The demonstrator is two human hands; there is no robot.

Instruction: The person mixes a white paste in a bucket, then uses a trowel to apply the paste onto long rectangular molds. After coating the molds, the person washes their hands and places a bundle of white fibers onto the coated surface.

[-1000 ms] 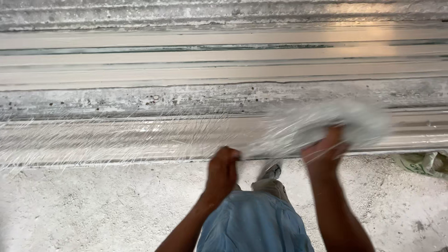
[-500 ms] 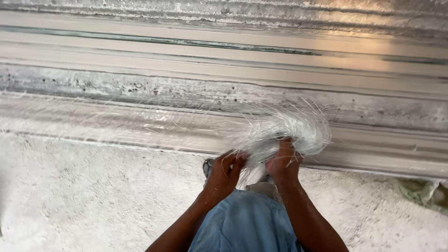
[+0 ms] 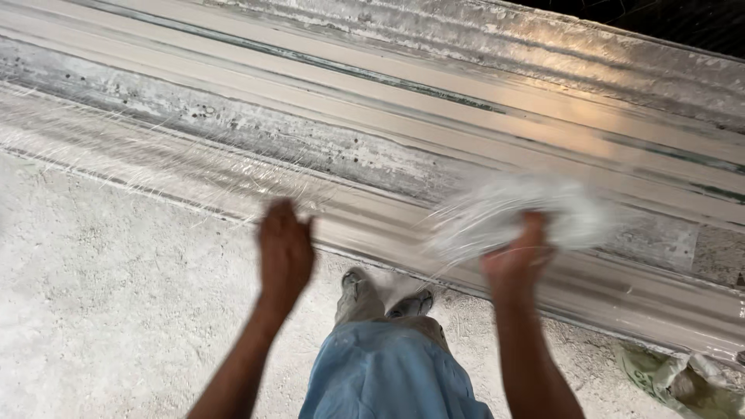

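Note:
My right hand [image 3: 518, 257] grips a loose white bundle of glassy fibre strands [image 3: 518, 214], blurred by motion, held over the near edge of a long ribbed grey panel [image 3: 497, 124]. My left hand [image 3: 285, 250] is raised apart from it with fingers together and flat, holding nothing that I can see. A thin layer of the same fibres [image 3: 163, 167] lies spread along the panel's near strip to the left. Below the hands are my blue trousers [image 3: 388, 376] and dusty shoes [image 3: 380, 299].
The rough pale concrete floor [image 3: 101, 295] runs along the panel's near side. A crumpled greenish bag [image 3: 683, 380] lies on the floor at the lower right. A dark mesh area [image 3: 675, 23] shows past the panel's far edge.
The two hands were together on the fibre bundle; now they are apart. The left hand has come off it and moved left, while the right hand carries the bundle to the right.

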